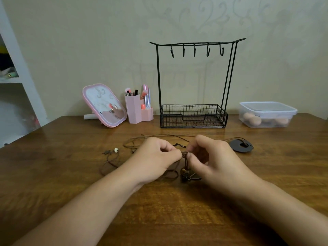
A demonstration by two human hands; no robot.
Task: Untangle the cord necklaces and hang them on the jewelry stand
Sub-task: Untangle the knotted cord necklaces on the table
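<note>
Cord necklaces (pixel 156 139) (thin, brown, tangled) lie looped, both hands' fingers (pixel 178 154) pinching one knot

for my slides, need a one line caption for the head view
Both hands, left hand and right hand, pinch tangled brown cord necklaces before an empty black wire jewelry stand.

Single head-worn wide-angle view, looking forward and down across wooden table (pixel 53 166). Hands close, at centre; jewelry stand (pixel 194 86) farther, 12 o'clock, against wall (pixel 88 41). No second view.
</note>
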